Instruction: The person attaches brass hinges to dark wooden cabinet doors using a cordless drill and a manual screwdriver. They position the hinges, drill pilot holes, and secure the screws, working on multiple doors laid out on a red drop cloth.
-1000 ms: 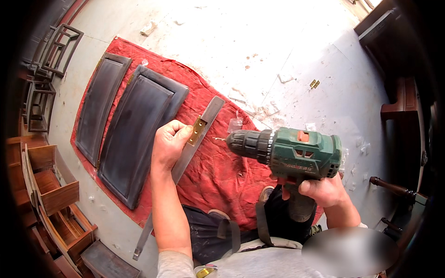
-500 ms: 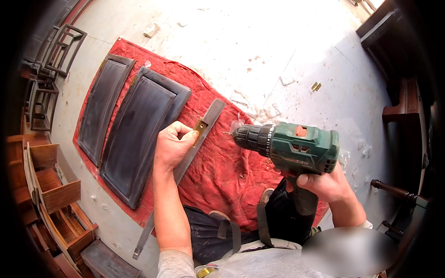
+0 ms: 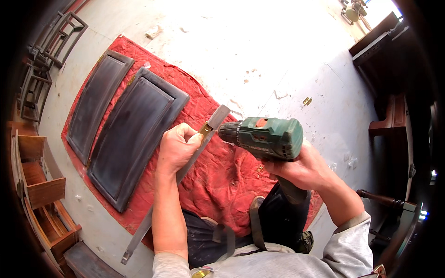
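My left hand (image 3: pixel 178 147) is closed, thumb and fingers pinching a small brass hinge (image 3: pixel 204 133) against the edge of a long, dark grey wooden strip (image 3: pixel 219 116). The strip slants across my lap, its lower end out to the left. A green and black cordless drill (image 3: pixel 269 135) is gripped by my right hand (image 3: pixel 303 167), its body level and its chuck aimed left at the hinge. The chuck's front sits right beside the hinge. Whether the bit touches it I cannot tell.
Two dark framed panels (image 3: pixel 134 134) with brass hinges lie on a red cloth (image 3: pixel 222 190) spread over the floor. Small brass bits (image 3: pixel 260 169) rest on the cloth. Another brass hinge (image 3: pixel 307 101) lies on the floor. Open wooden drawers (image 3: pixel 44 185) stand left, dark furniture (image 3: pixel 389 111) right.
The drill has moved left, from a gap away to close against the hinge. My left hand still pinches the hinge on the strip, and the view has shifted slightly.
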Action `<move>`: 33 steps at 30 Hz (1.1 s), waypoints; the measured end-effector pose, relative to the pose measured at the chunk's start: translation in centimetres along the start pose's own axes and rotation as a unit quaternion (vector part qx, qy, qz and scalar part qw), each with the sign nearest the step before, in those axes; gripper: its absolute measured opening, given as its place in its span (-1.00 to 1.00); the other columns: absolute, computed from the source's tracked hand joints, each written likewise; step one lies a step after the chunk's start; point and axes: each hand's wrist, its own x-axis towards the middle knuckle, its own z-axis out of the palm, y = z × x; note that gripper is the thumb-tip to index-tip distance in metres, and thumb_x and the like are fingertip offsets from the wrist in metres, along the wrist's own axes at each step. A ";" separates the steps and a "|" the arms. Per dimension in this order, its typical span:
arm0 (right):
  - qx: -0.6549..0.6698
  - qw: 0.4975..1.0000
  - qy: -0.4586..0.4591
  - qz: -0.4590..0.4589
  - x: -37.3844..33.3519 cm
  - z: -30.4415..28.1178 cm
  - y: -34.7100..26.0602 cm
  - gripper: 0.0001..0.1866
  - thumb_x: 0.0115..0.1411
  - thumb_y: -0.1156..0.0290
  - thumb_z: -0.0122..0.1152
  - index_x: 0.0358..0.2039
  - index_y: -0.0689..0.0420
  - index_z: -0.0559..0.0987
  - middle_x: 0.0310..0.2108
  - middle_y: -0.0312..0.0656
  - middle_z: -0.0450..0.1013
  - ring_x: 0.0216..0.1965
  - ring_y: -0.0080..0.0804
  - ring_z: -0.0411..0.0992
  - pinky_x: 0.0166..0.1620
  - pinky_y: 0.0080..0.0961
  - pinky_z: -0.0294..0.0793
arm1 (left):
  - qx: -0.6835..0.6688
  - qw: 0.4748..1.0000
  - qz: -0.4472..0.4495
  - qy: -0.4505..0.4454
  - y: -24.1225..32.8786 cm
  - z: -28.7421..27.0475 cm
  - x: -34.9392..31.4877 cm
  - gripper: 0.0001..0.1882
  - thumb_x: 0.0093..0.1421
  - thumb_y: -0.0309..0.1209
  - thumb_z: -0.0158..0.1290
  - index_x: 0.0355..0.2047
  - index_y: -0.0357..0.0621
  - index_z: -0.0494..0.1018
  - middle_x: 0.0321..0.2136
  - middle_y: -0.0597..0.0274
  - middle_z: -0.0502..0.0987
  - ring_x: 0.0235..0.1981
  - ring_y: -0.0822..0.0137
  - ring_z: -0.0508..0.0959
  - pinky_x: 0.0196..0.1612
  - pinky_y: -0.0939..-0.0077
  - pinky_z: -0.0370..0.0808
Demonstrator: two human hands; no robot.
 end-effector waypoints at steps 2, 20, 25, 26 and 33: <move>-0.023 1.000 -0.008 0.009 0.5 0.1 -0.1 -0.56 0.24 0.44 0.39 0.14 0.17 0.59 -0.14 -0.20 0.61 -0.12 -0.50 0.51 0.00 -0.38 0.55 | 0.012 1.000 0.003 0.003 -0.1 0.0 0.0 -0.84 0.17 -0.44 0.28 -0.46 -0.29 0.60 -0.53 0.24 0.63 -0.50 0.58 0.52 -0.38 0.51 0.51; -0.092 0.996 0.002 0.011 2.4 0.9 -0.6 -0.55 0.24 0.36 0.37 0.14 0.15 0.61 -0.21 -0.24 0.60 -0.19 -0.54 0.50 -0.08 -0.41 0.56 | 0.053 0.997 0.049 0.016 -0.1 -0.1 0.0 -0.80 0.12 -0.40 0.25 -0.49 -0.31 0.55 -0.48 0.03 0.63 -0.44 0.27 0.63 -0.29 0.32 0.56; -0.103 0.995 0.005 0.012 2.6 1.2 -0.7 -0.57 0.24 0.56 0.31 0.14 0.26 0.57 -0.23 -0.21 0.59 -0.30 -0.49 0.56 -0.21 -0.41 0.67 | 0.049 0.996 0.074 0.028 -0.8 0.0 0.1 -0.81 0.13 -0.43 0.27 -0.49 -0.31 0.54 -0.52 0.17 0.60 -0.48 0.50 0.52 -0.37 0.45 0.50; -0.108 0.994 0.004 0.022 2.6 1.2 -0.8 -0.56 0.24 0.56 0.31 0.15 0.26 0.57 -0.23 -0.21 0.59 -0.29 -0.49 0.57 -0.21 -0.41 0.68 | 0.049 0.996 0.070 0.026 -0.8 0.0 0.1 -0.81 0.14 -0.42 0.27 -0.49 -0.32 0.54 -0.51 0.16 0.60 -0.48 0.49 0.52 -0.37 0.44 0.50; -0.123 0.992 0.014 0.016 2.7 1.5 -1.1 -0.58 0.23 0.32 0.38 0.09 0.12 0.64 -0.29 -0.20 0.62 -0.26 -0.48 0.53 -0.14 -0.37 0.58 | 0.064 0.994 0.080 0.027 -0.7 0.1 0.1 -0.80 0.14 -0.40 0.26 -0.47 -0.31 0.54 -0.50 0.10 0.61 -0.48 0.43 0.57 -0.34 0.41 0.52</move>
